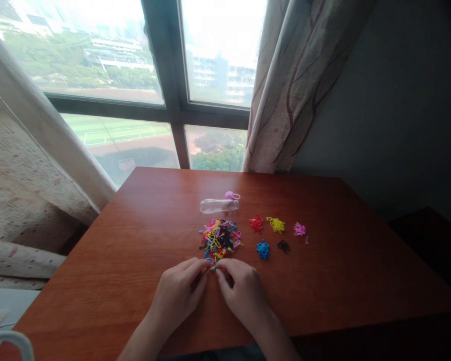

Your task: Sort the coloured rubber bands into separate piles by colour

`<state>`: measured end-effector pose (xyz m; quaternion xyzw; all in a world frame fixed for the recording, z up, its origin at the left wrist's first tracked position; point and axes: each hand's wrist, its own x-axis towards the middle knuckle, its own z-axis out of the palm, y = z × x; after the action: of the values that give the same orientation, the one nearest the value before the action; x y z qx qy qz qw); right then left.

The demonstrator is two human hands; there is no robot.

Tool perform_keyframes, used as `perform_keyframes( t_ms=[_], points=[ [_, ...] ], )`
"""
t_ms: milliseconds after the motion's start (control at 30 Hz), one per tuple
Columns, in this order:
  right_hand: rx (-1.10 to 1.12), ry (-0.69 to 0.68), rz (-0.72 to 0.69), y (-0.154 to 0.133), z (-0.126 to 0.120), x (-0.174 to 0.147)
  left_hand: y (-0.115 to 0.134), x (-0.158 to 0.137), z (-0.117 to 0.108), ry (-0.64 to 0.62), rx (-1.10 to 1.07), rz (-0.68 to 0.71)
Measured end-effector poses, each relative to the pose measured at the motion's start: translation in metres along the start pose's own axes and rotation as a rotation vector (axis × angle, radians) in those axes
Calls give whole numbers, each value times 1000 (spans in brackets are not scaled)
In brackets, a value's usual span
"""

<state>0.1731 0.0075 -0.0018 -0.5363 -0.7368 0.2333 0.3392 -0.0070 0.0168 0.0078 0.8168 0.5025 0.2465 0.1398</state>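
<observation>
A mixed pile of small coloured loops [220, 236], like little rubber bands or plastic clips, lies on the brown table in front of me. My left hand [182, 286] is closed in a pinch at the pile's near edge, with a bit of red at its fingertips. Facing it, my right hand [241, 286] pinches too, thumb and forefinger against the same few loops. Fingers partly hide which loops each hand grips. To the right lie sorted heaps: red loops [256, 223], yellow loops [276, 224], pink loops [299, 229], blue loops [263, 249] and black loops [283, 246].
Behind the pile a clear plastic bottle [218, 205] lies on its side, a pink cap with a loop [231, 195] just beyond it. The wooden table [346, 265] ends at the window [176, 115], between curtains [285, 90]. A white curved object [11, 338] is at lower left.
</observation>
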Motion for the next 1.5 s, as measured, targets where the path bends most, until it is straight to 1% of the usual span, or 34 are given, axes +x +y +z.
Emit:
perform_keyframes(
  t_ms=[233,467,667,800,1000,1133,1400,1500],
  points=[
    [-41,-1,8,-1,4,-1,-4,-2,3,29,-33,-61],
    [-120,-32,31,-7,6,2,-8,-1,7,44,-42,-62],
    [-91,4,62,-5,9,5,-6,-1,6,41,-48,-56],
    [-34,8,103,-5,4,2,-6,-2,6,34,-57,-63],
    [79,-21,177,-5,-6,-2,-6,-1,6,13,-64,-65],
    [51,-42,211,-4,-13,-4,-6,-1,6,8,-68,-63],
    [-111,-65,246,2,-25,-8,-5,-1,5,39,-52,-31],
    [-92,-65,251,6,-28,-10,-5,-1,4,44,-45,-22]
  ],
)
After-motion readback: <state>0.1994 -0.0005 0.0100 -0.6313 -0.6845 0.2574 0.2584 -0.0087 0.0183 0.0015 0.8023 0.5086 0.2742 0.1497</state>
